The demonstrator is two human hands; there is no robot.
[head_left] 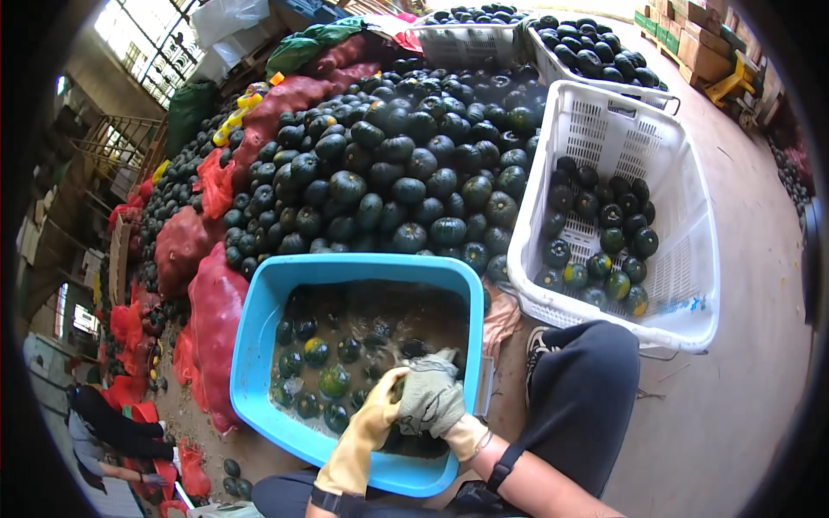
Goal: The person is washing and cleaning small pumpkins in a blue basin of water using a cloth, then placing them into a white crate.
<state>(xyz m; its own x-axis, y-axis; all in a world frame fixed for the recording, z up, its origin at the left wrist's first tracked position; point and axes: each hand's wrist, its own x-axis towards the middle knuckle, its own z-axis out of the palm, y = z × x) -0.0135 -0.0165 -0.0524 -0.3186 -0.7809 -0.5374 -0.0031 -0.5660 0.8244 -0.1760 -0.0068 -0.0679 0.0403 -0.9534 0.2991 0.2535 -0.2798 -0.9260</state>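
A blue plastic tub [244, 345] in front of me holds murky water with several small dark green pumpkins [334, 381] floating in it, some with yellow-orange patches. Over the tub's near right part my hands meet. My left hand [373, 416], in a yellow rubber glove, curls its fingers around a small dark pumpkin [398, 390], mostly hidden between the hands. Against its other side my right hand [462, 432] grips a wet grey cloth [430, 393], which covers the fingers. A pale glove cuff shows at that wrist.
A white slatted crate [695, 250] at the right holds several pumpkins. Beyond the tub rises a large pumpkin heap [389, 164], with red mesh sacks [216, 302] to its left. Filled crates [596, 56] stand farther back. Another person [108, 436] bends at the far left. My knee [596, 371] is right of the tub.
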